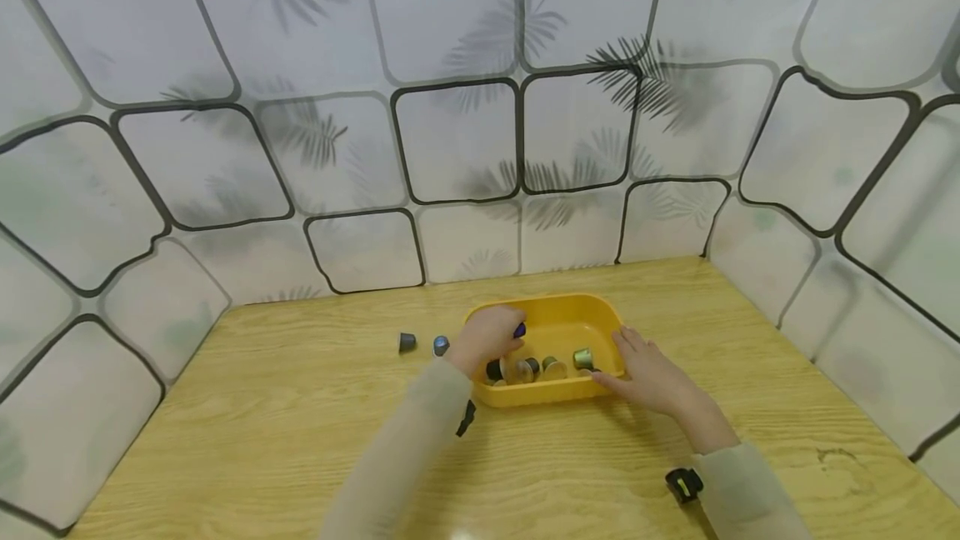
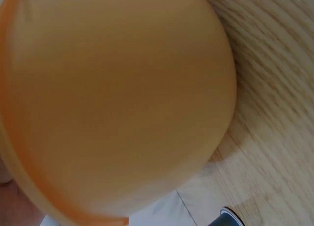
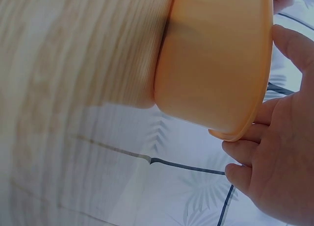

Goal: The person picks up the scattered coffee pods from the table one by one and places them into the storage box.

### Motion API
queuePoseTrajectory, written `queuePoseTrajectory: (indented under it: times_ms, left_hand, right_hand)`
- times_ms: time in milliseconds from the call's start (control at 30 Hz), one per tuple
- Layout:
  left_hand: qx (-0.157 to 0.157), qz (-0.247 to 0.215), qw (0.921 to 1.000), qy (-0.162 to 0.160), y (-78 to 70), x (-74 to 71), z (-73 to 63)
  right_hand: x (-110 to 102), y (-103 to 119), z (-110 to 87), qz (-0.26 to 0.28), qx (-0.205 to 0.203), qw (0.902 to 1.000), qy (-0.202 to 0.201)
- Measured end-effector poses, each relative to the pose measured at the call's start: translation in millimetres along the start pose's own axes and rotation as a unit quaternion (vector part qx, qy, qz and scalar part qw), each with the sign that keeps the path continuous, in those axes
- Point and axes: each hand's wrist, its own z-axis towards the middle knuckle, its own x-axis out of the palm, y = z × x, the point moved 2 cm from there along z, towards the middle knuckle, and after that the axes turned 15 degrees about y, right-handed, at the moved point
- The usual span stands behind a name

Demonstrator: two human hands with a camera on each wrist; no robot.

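Note:
My left hand (image 1: 489,338) reaches over the left end of a yellow plastic tray (image 1: 555,394) and pinches a dark blue coffee capsule (image 1: 520,329) at its fingertips. Several other capsules lie along the tray's near side, among them a green capsule (image 1: 582,358) and a dark capsule (image 1: 493,370). The right hand (image 1: 651,373) rests at the tray's right end, thumb by the near rim and fingers spread along the right rim. In the right wrist view its fingers (image 3: 240,151) touch the rim. The tray wall (image 2: 117,98) covers most of the left wrist view, hiding the left fingertips.
Left of the tray, a grey capsule (image 1: 407,342) and a blue capsule (image 1: 441,346) lie on the wood-grain table (image 1: 285,423). Patterned white curtains (image 1: 465,148) enclose the table's back and sides.

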Motion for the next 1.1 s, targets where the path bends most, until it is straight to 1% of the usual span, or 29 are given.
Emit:
queuePoseTrajectory:
  times_ms: [133,233,367,500,733,1000,1100]
  left_hand:
    - [0.002,0.009,1.0,0.0,-5.2,1.3,5.4]
    - [-0.007,0.02,0.9998,0.003,-8.3,2.6,9.5]
    - [-0.017,0.029,0.9992,0.023,-10.8,7.2,15.3]
    - [-0.02,0.04,0.9981,0.041,-12.9,11.7,19.8]
    - [-0.019,0.059,0.9973,0.04,-14.4,16.1,25.5]
    - [-0.011,0.065,0.997,0.041,-14.0,19.9,31.1]
    - [-0.008,0.064,0.9971,0.041,-14.3,20.1,31.1]
  right_hand:
    - [-1,-1,0.8,0.001,0.002,1.0,0.001]
    - [-1,-2,1.6,0.0,0.003,1.0,0.001]
    - [-1,-3,2.9,0.001,0.0,1.0,0.002]
    - [-1,-4,4.0,-0.001,-0.002,1.0,0.004]
    - [-3,-5,5.6,-0.003,-0.003,1.0,0.004]
    - [-6,-7,8.4,0.0,0.001,1.0,0.007]
    - [-5,-7,9.1,0.0,0.002,1.0,0.007]
